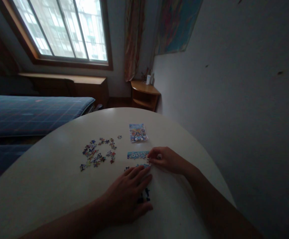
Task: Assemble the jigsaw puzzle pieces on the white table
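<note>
My left hand [131, 192] lies flat on the table with its fingers spread, partly over some joined puzzle pieces [143, 196]. My right hand [165, 159] is pinched at the right end of an assembled puzzle strip [137, 155] with "Bluey"-like lettering; a small puzzle piece [148, 161] shows at its fingertips. Just beyond the left fingers lie more light blue pieces [139, 165], partly hidden by the hand. Beyond the strip rests a small printed picture sheet [138, 133] with a blue cartoon figure.
A loose heap of puzzle pieces [94, 154] is spread on the left of the round white table [59, 186]. One stray piece [119, 137] sits apart from it. A bed with a plaid mattress [35, 113] stands at left, a corner shelf [145, 89] behind, a wall [234, 93] at right.
</note>
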